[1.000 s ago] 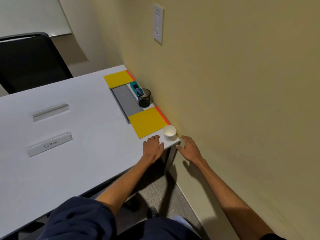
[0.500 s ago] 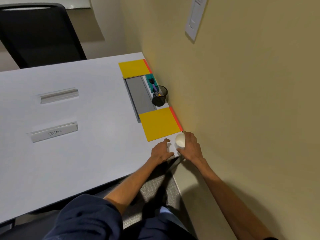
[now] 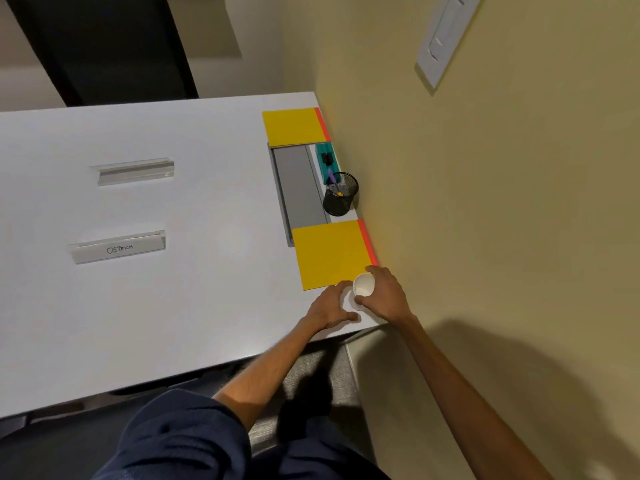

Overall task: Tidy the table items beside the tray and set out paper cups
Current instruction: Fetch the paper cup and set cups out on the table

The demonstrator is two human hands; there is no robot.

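Observation:
A white paper cup (image 3: 363, 285) stands at the near right corner of the white table (image 3: 207, 289), just below the near yellow pad (image 3: 329, 254). My right hand (image 3: 386, 297) wraps around its right side, thumb and fingers at the rim. From the left, my left hand (image 3: 329, 308) curls its thumb and fingers around a white lower part beside the cup. Whether this is one cup or a nested pair I cannot tell. The grey tray (image 3: 298, 188) lies beyond the pad.
A black mesh pen cup (image 3: 341, 195) and a teal item (image 3: 325, 161) sit between the tray and the wall. A second yellow pad (image 3: 292, 128) lies at the far end. Two clear name holders (image 3: 117, 249) (image 3: 135, 169) lie at left. A black chair (image 3: 104, 46) stands behind.
My right hand came up from beside the table corner and closed around the paper cup. My left hand slid right and curled against it. The cup has shifted slightly toward the yellow pad.

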